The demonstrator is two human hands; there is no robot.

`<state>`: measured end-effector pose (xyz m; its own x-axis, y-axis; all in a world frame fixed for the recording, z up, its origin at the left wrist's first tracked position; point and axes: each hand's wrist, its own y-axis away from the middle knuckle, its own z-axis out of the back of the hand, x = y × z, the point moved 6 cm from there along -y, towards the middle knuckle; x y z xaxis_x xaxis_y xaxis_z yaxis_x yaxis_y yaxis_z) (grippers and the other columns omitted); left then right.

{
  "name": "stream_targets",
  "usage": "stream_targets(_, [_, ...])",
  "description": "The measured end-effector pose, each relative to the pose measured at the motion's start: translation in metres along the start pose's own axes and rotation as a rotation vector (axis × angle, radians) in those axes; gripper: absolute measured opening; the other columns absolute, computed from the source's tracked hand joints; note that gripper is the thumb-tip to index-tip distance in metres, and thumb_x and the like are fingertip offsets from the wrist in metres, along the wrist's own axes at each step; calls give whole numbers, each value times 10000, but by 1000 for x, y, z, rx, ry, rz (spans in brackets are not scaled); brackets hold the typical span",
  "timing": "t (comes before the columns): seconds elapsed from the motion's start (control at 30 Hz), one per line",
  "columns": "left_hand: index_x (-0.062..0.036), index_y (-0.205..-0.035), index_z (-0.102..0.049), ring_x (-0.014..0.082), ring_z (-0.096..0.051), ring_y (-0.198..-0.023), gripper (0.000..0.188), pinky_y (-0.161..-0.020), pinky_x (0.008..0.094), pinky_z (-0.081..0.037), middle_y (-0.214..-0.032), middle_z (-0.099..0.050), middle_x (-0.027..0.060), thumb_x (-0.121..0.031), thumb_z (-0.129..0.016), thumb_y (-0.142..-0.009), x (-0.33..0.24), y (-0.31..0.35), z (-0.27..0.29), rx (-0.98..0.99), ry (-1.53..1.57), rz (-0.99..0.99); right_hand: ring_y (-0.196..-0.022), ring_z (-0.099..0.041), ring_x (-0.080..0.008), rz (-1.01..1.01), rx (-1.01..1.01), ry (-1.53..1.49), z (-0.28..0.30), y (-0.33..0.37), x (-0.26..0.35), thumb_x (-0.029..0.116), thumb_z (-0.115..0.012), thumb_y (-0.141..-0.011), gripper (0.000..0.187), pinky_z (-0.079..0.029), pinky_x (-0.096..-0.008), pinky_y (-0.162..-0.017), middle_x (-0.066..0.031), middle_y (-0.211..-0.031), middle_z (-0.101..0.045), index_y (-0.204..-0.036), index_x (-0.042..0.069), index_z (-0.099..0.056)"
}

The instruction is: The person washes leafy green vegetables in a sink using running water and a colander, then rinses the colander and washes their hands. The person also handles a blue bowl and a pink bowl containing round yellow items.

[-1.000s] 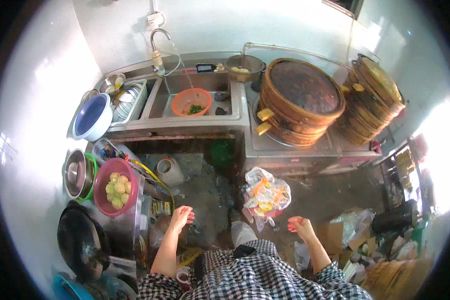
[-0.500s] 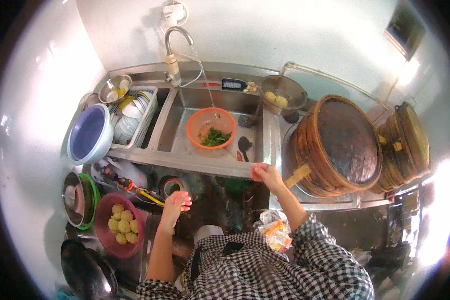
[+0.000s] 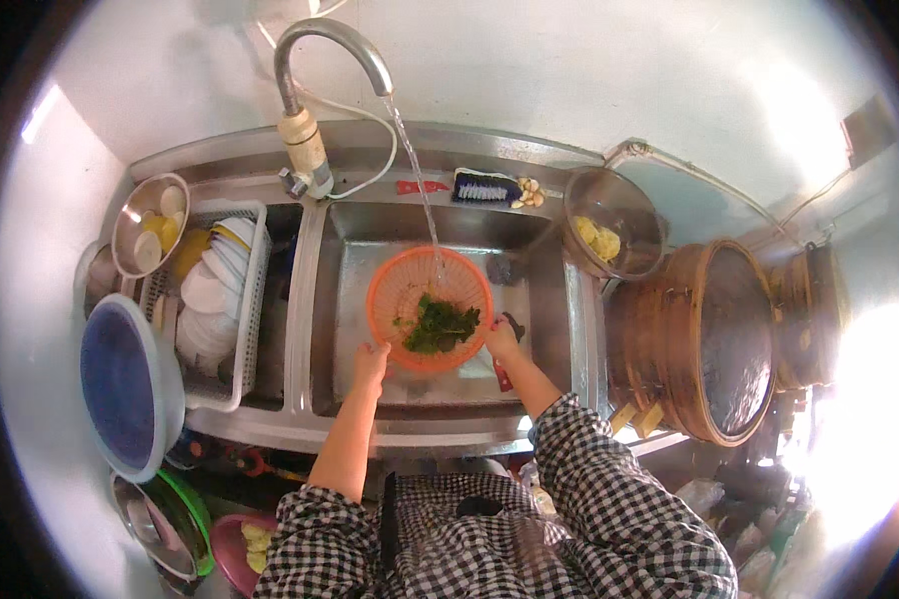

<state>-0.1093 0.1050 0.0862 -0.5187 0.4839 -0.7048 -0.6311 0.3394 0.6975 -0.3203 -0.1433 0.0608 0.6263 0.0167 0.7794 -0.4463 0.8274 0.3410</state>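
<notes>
An orange colander [image 3: 390,290] sits in the sink [image 3: 529,379], with dark green leafy vegetables [image 3: 440,325] inside. Water from the curved tap [image 3: 335,28] falls into it. My left hand [image 3: 372,363] closes on its near left rim, while my right hand [image 3: 503,341] grips the rim at the near right. A red-handled knife [image 3: 501,375] lies in the sink beside my right hand, partly covered. Near the sink's right wall there is a dark scouring pad [image 3: 501,270].
Left of the sink stand a white dish rack [image 3: 254,299] with plates and a blue basin [image 3: 120,389]. A scrub brush [image 3: 485,188] and garlic cloves [image 3: 529,194] lie on the back ledge. To the right are a steel bowl [image 3: 644,235] with yellow pieces and large bamboo steamers [image 3: 659,329].
Both hands have moved forward over the sink and taken hold of the colander's rim. My view has come closer to the sink. Water still runs.
</notes>
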Motion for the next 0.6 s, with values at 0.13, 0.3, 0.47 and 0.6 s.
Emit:
stream_targets(0.13, [-38, -1279, -472, 237, -639, -947, 411, -627, 347, -577, -1187, -594, 122, -259, -550, -942, 13, -35, -16, 184, 26, 127, -853, -664, -354, 30, 44, -95, -6, -2, -6, 163, -683, -804, 650, -510, -420, -742, -239, -890, -657, -1345, -70, -408])
stream_targets(0.3, [-23, -1306, -454, 267, -673, -854, 433, -662, 384, -598, -1150, -605, 162, -253, -520, -945, 19, -18, -1, 322, 153, 311, -655, -618, -189, -71, 204, -141, 0, 7, 27, 85, -644, -803, 537, -478, -324, -571, -126, -812, -672, -1299, -34, -476])
stream_targets(0.47, [-41, -1296, -460, 285, -667, -910, 388, -685, 402, -597, -1150, -618, 158, -234, -480, -961, 21, 34, 31, 294, 288, 325, -784, -688, -298, -34, 319, 47, 7, 23, 89, 146, -651, -756, 602, -526, -381, -728, -199, -832, -687, -1293, -68, -485])
stream_targets(0.6, [-76, -1311, -462, 273, -659, -957, 393, -689, 406, -591, -1177, -619, 133, -214, -514, -946, 18, 53, 22, 367, 384, 371, -787, -687, -291, 49, 307, 90, 26, 35, 114, 137, -649, -756, 579, -523, -369, -719, -192, -849, -688, -1285, -48, -502])
